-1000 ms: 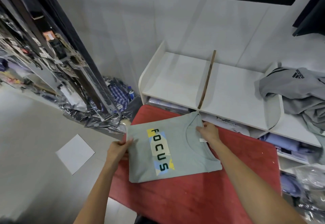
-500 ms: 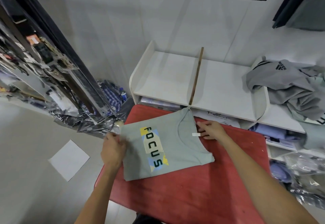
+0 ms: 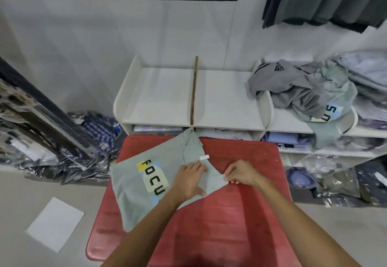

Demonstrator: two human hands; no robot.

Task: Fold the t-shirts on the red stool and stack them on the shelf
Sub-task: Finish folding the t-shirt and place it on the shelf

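A pale green t-shirt (image 3: 136,185) printed "FOCUS" lies folded on the red stool (image 3: 230,224), its collar toward the shelf. My left hand (image 3: 189,180) lies flat on the shirt's right half, fingers spread, covering the last letter. My right hand (image 3: 240,173) pinches the shirt's right corner against the stool. The white shelf (image 3: 159,97) stands behind the stool; its two left top compartments hold nothing.
A heap of unfolded grey and green shirts (image 3: 303,92) lies on the shelf's right end. Packaged shirts fill the lower shelf slots. Plastic-wrapped garments (image 3: 88,141) pile on the floor at left. A white sheet (image 3: 55,222) lies on the floor. Dark clothes hang at top right.
My left hand has crossed from the shirt's left edge onto its right half. My right hand has slid down from the collar to the right corner. The view has shifted left.
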